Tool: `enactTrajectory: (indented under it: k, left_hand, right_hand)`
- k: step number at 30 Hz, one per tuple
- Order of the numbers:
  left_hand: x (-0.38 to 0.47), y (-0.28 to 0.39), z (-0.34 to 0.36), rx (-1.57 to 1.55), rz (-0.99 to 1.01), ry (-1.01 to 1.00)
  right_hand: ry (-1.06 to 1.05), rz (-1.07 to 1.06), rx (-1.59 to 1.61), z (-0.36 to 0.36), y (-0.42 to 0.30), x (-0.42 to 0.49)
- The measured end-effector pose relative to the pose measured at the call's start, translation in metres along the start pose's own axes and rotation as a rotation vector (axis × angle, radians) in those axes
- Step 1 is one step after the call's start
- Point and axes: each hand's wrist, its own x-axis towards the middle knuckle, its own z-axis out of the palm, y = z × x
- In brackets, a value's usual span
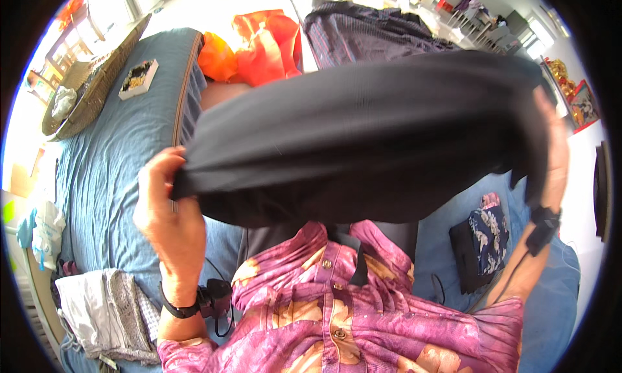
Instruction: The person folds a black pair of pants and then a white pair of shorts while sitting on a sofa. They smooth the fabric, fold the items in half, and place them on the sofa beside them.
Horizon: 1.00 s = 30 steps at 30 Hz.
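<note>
A black cloth garment (359, 139) is stretched out in the air before me, above my lap. My left hand (167, 198) pinches its left end between thumb and fingers. At the other end my right hand (556, 135) holds the cloth from the outer side, its fingers blurred and partly behind the fabric. The lower edge of the cloth sags over my knees. Folds hide what kind of garment it is.
Folded clothes, a navy patterned one (488, 239) on top, lie on the blue sofa at right. Grey and white clothes (104, 314) lie at lower left. Beyond are a small box (138, 79), a woven basket (92, 91), orange bags (267, 45) and a dark striped cloth (359, 32).
</note>
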Motion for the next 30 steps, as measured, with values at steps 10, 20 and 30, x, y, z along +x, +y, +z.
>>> enactTrajectory:
  k: [10,20,30]
  left_hand:
    - [-0.11,-0.057,0.043,-0.019,-0.375,-0.497]
    - [-0.107,-0.05,0.051,-0.044,-0.317,-0.5]
    - [-0.064,-0.042,0.045,-0.391,-0.439,-0.315]
  right_hand:
    - [-0.151,0.639,0.407,-0.055,0.278,0.017]
    - [-0.315,0.431,0.513,-0.063,0.277,-0.025]
    - [-0.078,0.178,0.162,-0.034,0.229,-0.027]
